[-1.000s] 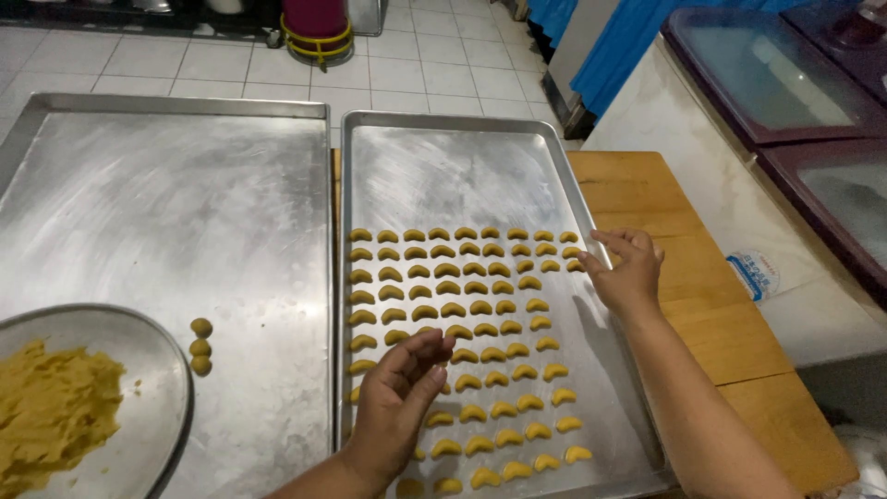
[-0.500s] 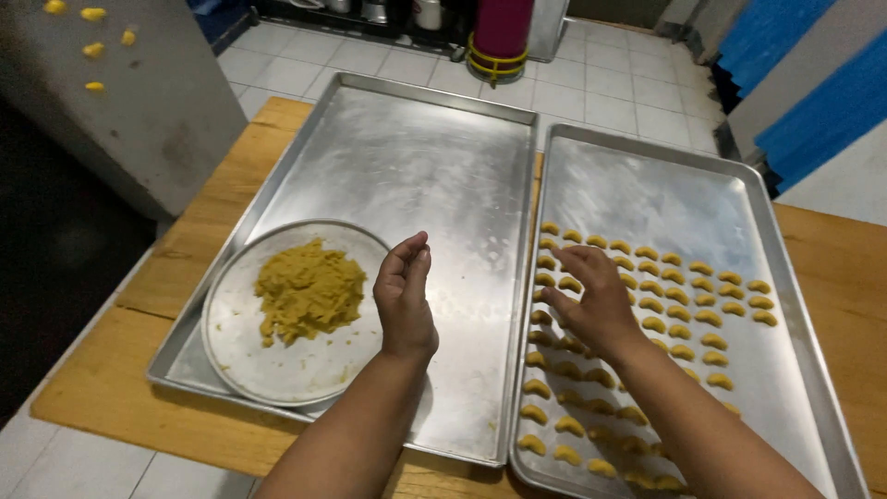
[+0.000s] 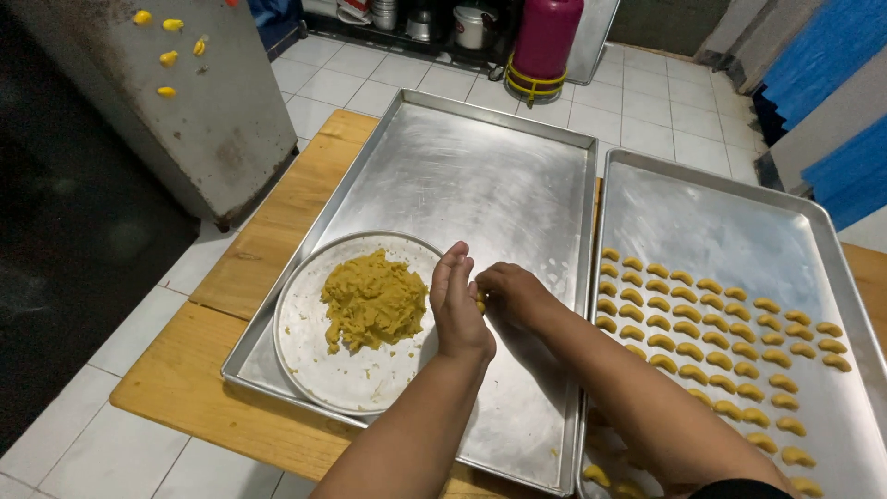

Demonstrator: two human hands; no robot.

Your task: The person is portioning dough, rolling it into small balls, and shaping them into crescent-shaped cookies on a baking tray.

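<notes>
1. Head view showed a wooden counter (image 3: 277, 236) carrying two metal baking trays side by side, edges nearly touching, so both sat within arm's reach.
2. Left tray (image 3: 480, 185) was mostly bare and served as the work surface, catching crumbs.
3. Right tray (image 3: 702, 222) held rows of small yellow crescent pieces (image 3: 721, 323), spaced apart, filling its near part; far part bare.
4. Round metal plate (image 3: 309, 346) sat in the left tray's near corner, with a dough mound (image 3: 372, 300) on it, just beside the hands for quick picking.
5. Left hand (image 3: 459, 310) stood edge-up, fingers together, right of the plate.
6. Right hand (image 3: 510, 294) met it over the left tray, fingers curled; a small yellow dough bit (image 3: 480, 300) was pinched between the two hands, likely being shaped.
</notes>
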